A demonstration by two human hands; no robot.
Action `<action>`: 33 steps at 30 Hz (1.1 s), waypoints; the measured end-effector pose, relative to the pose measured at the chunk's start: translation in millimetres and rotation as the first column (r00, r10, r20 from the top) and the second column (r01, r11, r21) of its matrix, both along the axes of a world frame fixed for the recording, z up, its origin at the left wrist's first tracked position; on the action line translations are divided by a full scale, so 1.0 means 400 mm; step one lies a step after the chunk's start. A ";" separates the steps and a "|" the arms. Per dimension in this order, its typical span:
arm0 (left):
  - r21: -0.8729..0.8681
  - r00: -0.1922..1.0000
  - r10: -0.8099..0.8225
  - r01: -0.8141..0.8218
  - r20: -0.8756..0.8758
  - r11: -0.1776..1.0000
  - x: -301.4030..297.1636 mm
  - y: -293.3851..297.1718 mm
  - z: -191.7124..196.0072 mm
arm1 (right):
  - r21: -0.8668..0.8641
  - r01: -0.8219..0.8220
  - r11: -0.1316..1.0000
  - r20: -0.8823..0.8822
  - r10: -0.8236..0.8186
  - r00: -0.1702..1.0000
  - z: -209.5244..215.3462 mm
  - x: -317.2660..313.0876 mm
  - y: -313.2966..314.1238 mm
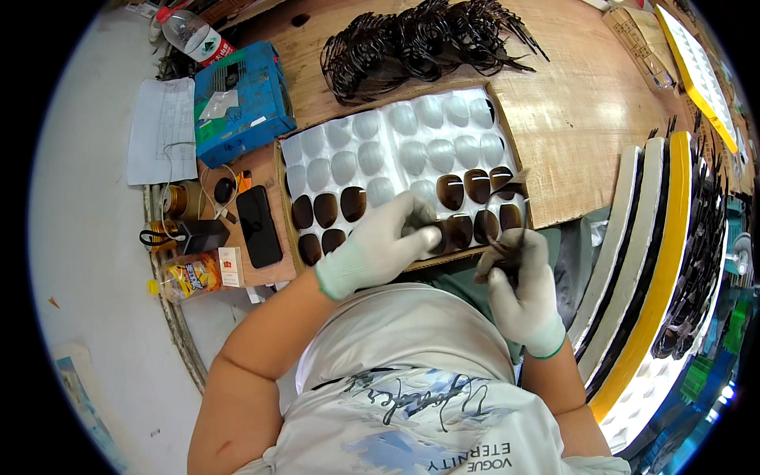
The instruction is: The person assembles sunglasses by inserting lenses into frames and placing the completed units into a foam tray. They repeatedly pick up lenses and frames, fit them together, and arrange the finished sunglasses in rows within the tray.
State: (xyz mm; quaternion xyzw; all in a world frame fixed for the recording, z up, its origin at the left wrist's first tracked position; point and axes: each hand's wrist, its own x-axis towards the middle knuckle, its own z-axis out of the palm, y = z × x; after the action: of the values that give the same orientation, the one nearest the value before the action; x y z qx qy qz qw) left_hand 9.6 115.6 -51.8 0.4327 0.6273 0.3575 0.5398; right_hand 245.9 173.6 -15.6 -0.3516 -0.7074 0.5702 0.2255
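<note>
My left hand [384, 241], in a white glove, is over the near part of a shallow box [294, 252]. Its fingers and thumb curl together beside the brown lenses [457, 232]; whatever they pinch, if anything, is hidden. Just off the box's near right corner, my right hand [526, 291], also gloved, closes on a dark brown glasses frame [507, 257]. The frame's thin arms rise past the box's edge. White padding in the box bears rows of lenses: clear-looking greyish ones [343, 168] in the far rows and brown tinted ones in the near rows.
A heap of dark glasses frames [427, 47] lies behind the box. To the left are a blue box [244, 103], a phone [259, 227], a bottle [190, 36] and a snack bag [191, 275]. Stacked white and yellow trays [645, 285] with dark frames stand at right.
</note>
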 end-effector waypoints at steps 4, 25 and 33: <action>0.029 0.947 0.098 -0.112 0.306 0.993 0.035 -0.048 0.078 | -0.151 -0.157 0.976 -0.087 0.145 0.986 -0.028 -0.033 -0.027; 0.498 0.744 -0.659 0.533 0.110 0.685 0.038 -0.232 0.280 | -0.244 -0.134 0.961 -0.117 0.108 0.987 -0.007 -0.070 -0.047; -0.244 0.815 0.288 -0.186 0.503 0.952 -0.004 -0.118 0.195 | -0.392 -0.290 0.873 -0.271 0.192 0.943 0.014 -0.066 -0.039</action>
State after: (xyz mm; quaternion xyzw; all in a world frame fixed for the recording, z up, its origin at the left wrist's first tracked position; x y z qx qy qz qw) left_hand 8.1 68.4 26.3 0.1829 0.5318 0.4688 0.6811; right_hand 219.5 158.0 -10.1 -0.2346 -0.5742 0.7703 0.1480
